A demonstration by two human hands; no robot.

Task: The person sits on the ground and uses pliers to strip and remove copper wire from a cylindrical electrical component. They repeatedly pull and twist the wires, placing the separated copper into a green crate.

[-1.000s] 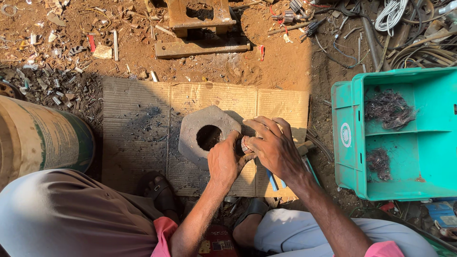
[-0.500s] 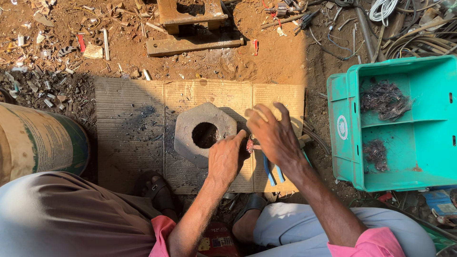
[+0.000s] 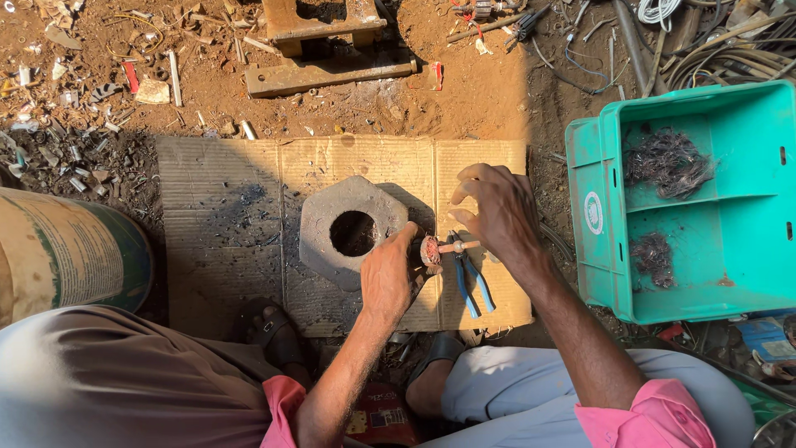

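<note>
Bare red dirt strewn with scrap runs across the frame, and a cardboard sheet [image 3: 249, 249] lies at centre. On it sits 1 grey metal block [image 3: 319, 217] with 1 round hole. Just right of the block, the left hand [image 3: 386, 278] is clenched around a small copper-wound rotor [image 3: 429, 250] with a short shaft. The right hand [image 3: 500, 214] hangs just above the shaft, fingers spread, gripping nothing. 1 pair of blue-handled pliers [image 3: 469, 282] lies on the cardboard below it. At right stands 1 teal crate [image 3: 750, 286] holding 2 wire tangles; at left, 1 drum [image 3: 66, 253]. The rotor looks pinched by 1 end only, so I think it could slip or roll, and loose copper ends could prick a finger.
</note>
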